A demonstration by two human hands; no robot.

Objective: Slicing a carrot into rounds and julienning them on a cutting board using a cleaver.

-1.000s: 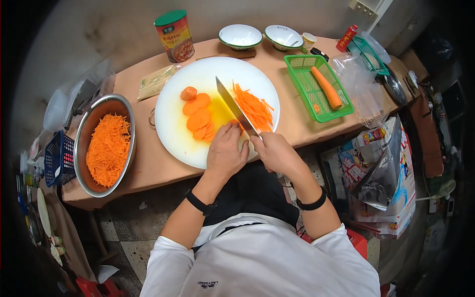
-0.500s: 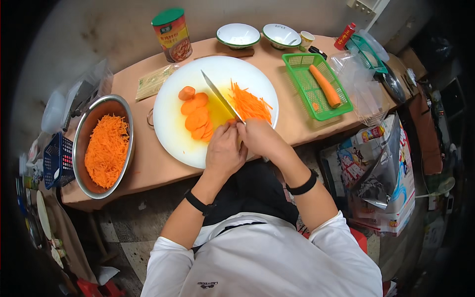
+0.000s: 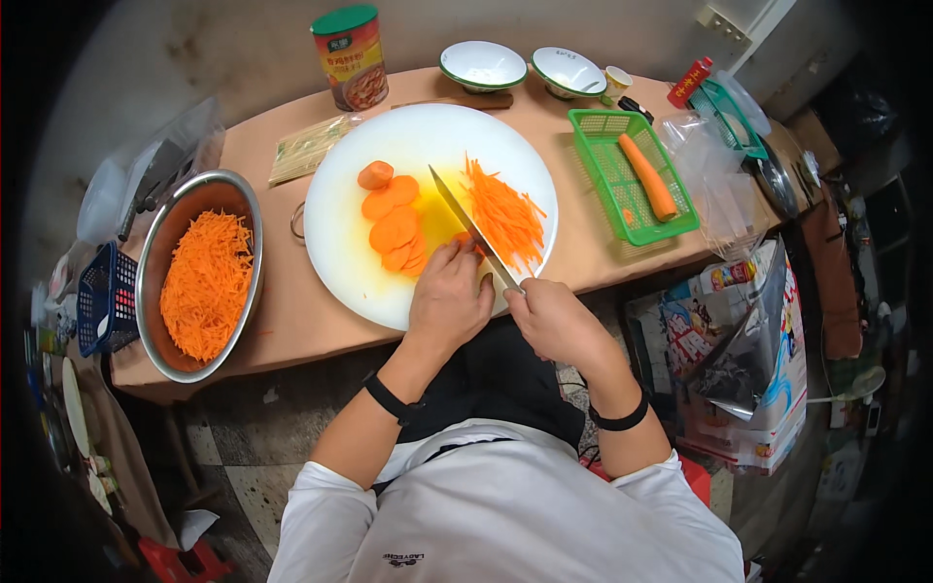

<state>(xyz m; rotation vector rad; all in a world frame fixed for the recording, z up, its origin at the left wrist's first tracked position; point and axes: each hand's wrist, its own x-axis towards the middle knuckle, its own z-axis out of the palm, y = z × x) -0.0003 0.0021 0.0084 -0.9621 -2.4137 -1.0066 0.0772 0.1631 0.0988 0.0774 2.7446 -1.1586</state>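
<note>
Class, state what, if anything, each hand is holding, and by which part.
The right hand grips the long, silvery metal knife by its handle end. The left hand touches an orange carrot piece beside the blade; its grasp cannot be told.

By the tan table (image 3: 282,303), a round white cutting board (image 3: 466,126) is being carried close to the front edge. To its left an oval metal bowl (image 3: 190,200) is being held up, and a flat packet of thin sticks (image 3: 306,153) is being supported farther back. Along the rear, a green-lidded canister (image 3: 350,60) is being borne; on the right, a green mesh basket (image 3: 603,146) is being supported beside clear plastic bags (image 3: 702,160).
</note>
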